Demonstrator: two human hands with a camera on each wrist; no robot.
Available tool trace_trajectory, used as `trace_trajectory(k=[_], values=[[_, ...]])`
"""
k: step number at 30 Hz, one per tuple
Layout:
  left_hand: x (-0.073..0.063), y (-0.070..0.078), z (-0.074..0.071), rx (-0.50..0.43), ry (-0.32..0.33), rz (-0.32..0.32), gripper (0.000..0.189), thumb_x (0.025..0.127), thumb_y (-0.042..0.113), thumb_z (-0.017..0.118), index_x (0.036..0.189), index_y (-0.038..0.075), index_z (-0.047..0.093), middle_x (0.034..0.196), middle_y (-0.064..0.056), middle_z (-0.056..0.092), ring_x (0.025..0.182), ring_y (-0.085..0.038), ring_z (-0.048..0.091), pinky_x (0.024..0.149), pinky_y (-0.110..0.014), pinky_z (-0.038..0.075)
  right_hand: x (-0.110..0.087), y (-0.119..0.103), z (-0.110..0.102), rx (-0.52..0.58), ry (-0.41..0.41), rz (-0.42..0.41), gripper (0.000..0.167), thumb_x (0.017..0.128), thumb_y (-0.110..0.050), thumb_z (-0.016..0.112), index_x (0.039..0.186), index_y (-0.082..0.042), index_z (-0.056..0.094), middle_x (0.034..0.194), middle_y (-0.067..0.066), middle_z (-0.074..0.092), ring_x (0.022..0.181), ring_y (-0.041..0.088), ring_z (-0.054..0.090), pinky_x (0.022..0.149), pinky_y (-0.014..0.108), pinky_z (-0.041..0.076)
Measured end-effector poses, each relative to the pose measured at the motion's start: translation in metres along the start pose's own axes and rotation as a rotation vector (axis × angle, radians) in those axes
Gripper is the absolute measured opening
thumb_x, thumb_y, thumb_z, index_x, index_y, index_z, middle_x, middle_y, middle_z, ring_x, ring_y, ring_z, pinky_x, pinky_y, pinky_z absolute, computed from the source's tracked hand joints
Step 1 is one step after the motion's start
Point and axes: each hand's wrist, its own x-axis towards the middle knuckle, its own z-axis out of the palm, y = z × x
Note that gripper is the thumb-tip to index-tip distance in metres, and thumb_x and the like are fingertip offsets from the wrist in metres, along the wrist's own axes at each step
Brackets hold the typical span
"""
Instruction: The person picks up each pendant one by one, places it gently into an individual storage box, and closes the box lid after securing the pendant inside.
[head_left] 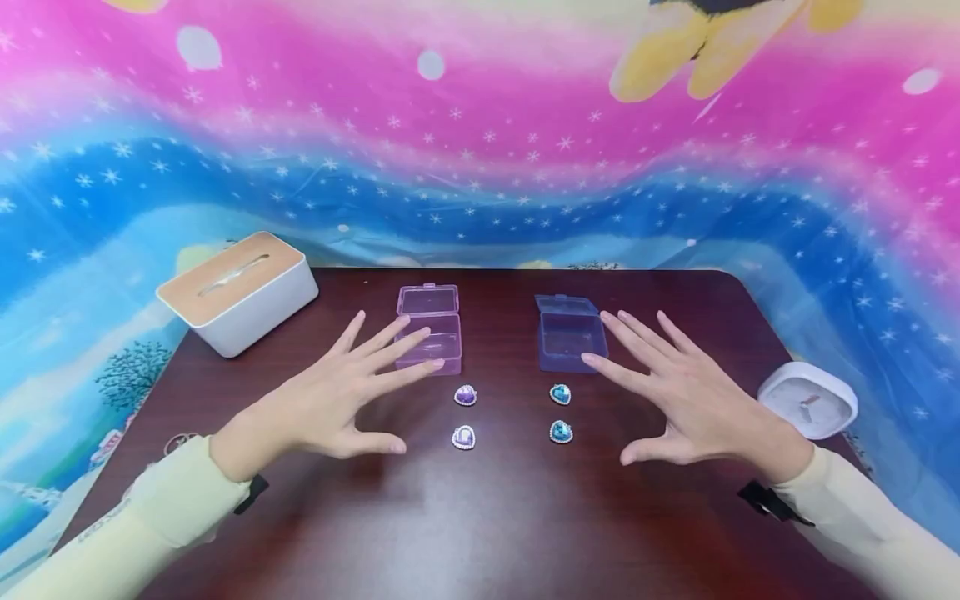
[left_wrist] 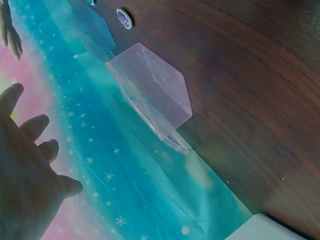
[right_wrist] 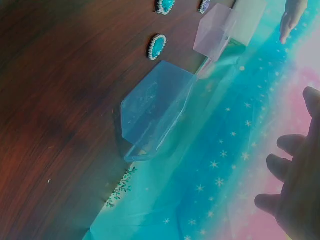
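Both hands hover over the table with fingers spread and hold nothing. In the head view the left hand (head_left: 348,396) reaches in front of a clear pink box (head_left: 447,367), its fingertips overlapping the box's left side. The right hand (head_left: 678,400) is beside a clear blue box (head_left: 573,360), fingertips near its right edge; I cannot tell whether they touch. Each box has its lid raised at the back. Between the hands lie two purple heart-shaped gems (head_left: 465,395) on the left and two teal heart-shaped gems (head_left: 560,394) on the right, all with beaded pale rims.
A white tissue box (head_left: 262,312) with a wood-look top stands at the table's back left. A white clock-like object (head_left: 808,400) sits at the right, partly behind the right wrist. The dark wooden table (head_left: 480,533) borders a colourful printed cloth (head_left: 480,183) at the back and sides.
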Motion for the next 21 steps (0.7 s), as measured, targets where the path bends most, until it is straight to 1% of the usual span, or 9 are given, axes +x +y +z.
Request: trace_trajectory(k=[4, 8, 10, 13, 15, 17, 19, 21], values=[[0.000, -0.002, 0.001, 0.003, -0.005, -0.008, 0.094, 0.084, 0.072, 0.067, 0.162, 0.033, 0.032, 0.173, -0.003, 0.022, 0.160, -0.036, 0.018, 0.121, -0.075, 0.006, 0.000, 0.000, 0.001, 0.000, -0.010, 0.004, 0.105, 0.078, -0.095, 0.042, 0.159, -0.028, 0.039, 0.172, 0.015, 0.018, 0.160, 0.037, 0.017, 0.131, 0.050, -0.001], [0.002, -0.004, 0.005, 0.003, -0.016, -0.010, 0.094, 0.085, 0.071, 0.067, 0.162, 0.034, 0.029, 0.173, -0.002, 0.021, 0.162, -0.032, 0.014, 0.120, -0.076, 0.008, -0.001, 0.000, 0.002, 0.009, -0.013, 0.011, 0.105, 0.079, -0.095, 0.043, 0.159, -0.027, 0.039, 0.173, 0.015, 0.017, 0.160, 0.038, 0.017, 0.131, 0.049, -0.001], [0.001, -0.005, 0.007, -0.011, -0.019, -0.015, 0.094, 0.085, 0.070, 0.068, 0.162, 0.035, 0.029, 0.173, -0.003, 0.021, 0.162, -0.031, 0.013, 0.119, -0.077, 0.010, -0.001, 0.000, 0.003, 0.019, -0.015, 0.011, 0.105, 0.079, -0.094, 0.043, 0.159, -0.027, 0.039, 0.173, 0.015, 0.016, 0.160, 0.037, 0.017, 0.131, 0.049, -0.001], [0.001, -0.008, 0.009, -0.064, -0.018, -0.035, 0.095, 0.084, 0.064, 0.073, 0.162, 0.034, 0.029, 0.172, -0.003, 0.023, 0.162, -0.032, 0.015, 0.119, -0.077, 0.011, 0.000, -0.001, 0.005, 0.026, 0.002, 0.002, 0.102, 0.082, -0.093, 0.042, 0.159, -0.026, 0.039, 0.172, 0.016, 0.019, 0.161, 0.035, 0.017, 0.131, 0.048, -0.002], [0.002, -0.011, 0.009, -0.106, -0.023, -0.061, 0.093, 0.085, 0.060, 0.074, 0.162, 0.034, 0.029, 0.172, -0.003, 0.023, 0.161, -0.032, 0.016, 0.121, -0.075, 0.011, 0.003, -0.002, 0.007, 0.023, 0.026, -0.012, 0.100, 0.084, -0.091, 0.041, 0.159, -0.025, 0.040, 0.171, 0.016, 0.022, 0.160, 0.034, 0.020, 0.132, 0.047, 0.000], [0.004, -0.014, 0.008, -0.135, -0.021, -0.099, 0.088, 0.088, 0.056, 0.072, 0.162, 0.034, 0.030, 0.172, -0.003, 0.025, 0.161, -0.031, 0.018, 0.123, -0.071, 0.012, 0.006, -0.003, 0.008, 0.027, 0.059, -0.028, 0.096, 0.087, -0.088, 0.043, 0.158, -0.024, 0.043, 0.170, 0.016, 0.027, 0.158, 0.034, 0.026, 0.132, 0.045, 0.002], [0.007, -0.016, 0.009, -0.147, -0.010, -0.144, 0.082, 0.092, 0.054, 0.069, 0.162, 0.033, 0.031, 0.170, -0.003, 0.029, 0.160, -0.031, 0.023, 0.125, -0.067, 0.015, 0.011, -0.005, 0.010, 0.037, 0.087, -0.036, 0.089, 0.089, -0.082, 0.049, 0.157, -0.023, 0.045, 0.168, 0.013, 0.033, 0.156, 0.032, 0.032, 0.132, 0.042, 0.006], [0.011, -0.017, 0.010, -0.153, 0.013, -0.186, 0.076, 0.095, 0.052, 0.067, 0.161, 0.031, 0.035, 0.168, -0.005, 0.035, 0.158, -0.031, 0.029, 0.126, -0.063, 0.019, 0.017, -0.007, 0.013, 0.047, 0.112, -0.039, 0.082, 0.091, -0.073, 0.059, 0.155, -0.024, 0.047, 0.164, 0.010, 0.041, 0.152, 0.030, 0.040, 0.132, 0.041, 0.011]])
